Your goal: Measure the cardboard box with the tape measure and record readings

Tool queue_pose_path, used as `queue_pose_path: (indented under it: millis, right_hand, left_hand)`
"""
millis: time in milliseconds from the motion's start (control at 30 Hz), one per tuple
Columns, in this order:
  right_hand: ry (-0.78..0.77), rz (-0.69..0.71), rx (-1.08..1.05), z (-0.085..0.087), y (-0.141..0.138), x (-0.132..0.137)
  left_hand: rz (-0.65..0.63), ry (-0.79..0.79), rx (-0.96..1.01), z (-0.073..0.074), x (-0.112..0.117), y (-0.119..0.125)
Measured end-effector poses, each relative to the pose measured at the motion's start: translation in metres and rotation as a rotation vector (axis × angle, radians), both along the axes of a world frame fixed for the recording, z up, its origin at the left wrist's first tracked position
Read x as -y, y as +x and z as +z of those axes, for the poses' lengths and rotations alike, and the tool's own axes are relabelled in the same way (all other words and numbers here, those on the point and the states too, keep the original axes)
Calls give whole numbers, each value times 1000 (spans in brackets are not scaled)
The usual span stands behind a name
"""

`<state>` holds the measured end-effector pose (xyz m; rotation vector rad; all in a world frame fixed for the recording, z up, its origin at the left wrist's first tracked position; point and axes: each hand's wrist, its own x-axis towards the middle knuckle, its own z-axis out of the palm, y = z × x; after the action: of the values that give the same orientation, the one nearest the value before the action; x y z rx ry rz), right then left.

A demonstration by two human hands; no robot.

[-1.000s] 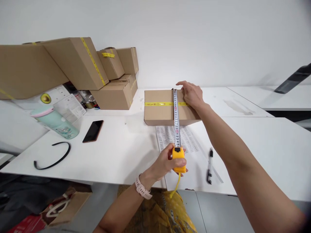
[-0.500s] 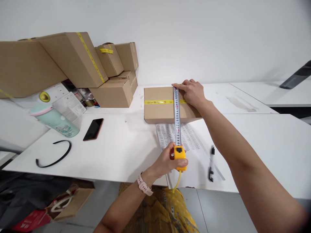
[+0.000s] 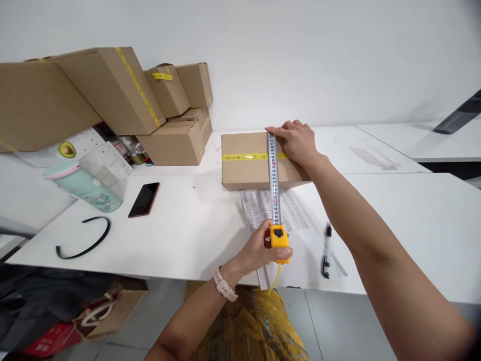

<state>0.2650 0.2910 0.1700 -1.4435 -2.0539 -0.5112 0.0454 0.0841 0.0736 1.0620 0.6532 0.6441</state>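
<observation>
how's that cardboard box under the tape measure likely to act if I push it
The cardboard box probably keeps its shape, since its visible edges look straight. Being low, wide and flat-sided, it likely slides across the smooth-looking table rather than tipping or rolling. Its contents are hidden, so its weight is uncertain.

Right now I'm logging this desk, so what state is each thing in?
Box: closed, taped
Tape measure: blade out across the box
Left hand: gripping the tape measure
Right hand: on the box, index finger at the blade's far end
Printed paper: lying flat
Pen: lying down
Phone: flat, screen dark
Tumbler: lidded
Black band: open curve
Other boxes: stacked
</observation>
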Motion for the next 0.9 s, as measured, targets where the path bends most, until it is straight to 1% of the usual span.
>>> queue_pose_path:
  millis: [333, 600, 667, 767, 900]
  right_hand:
    - [5, -3, -14, -1, -1, 6]
    - [-21, -62, 20, 2, -6, 20]
    - [-16, -83, 28, 0, -7, 24]
    - [14, -126, 15, -5, -8, 34]
    - [64, -158, -16, -17, -12, 61]
  left_hand:
    - [-9, 26, -2, -9, 3, -2]
    - [12, 79, -47, -16, 7, -1]
    - [12, 92, -54, -19, 11, -3]
    - [-12, 86, -44, -25, 24, -11]
    - [-67, 60, -16, -32, 46, -27]
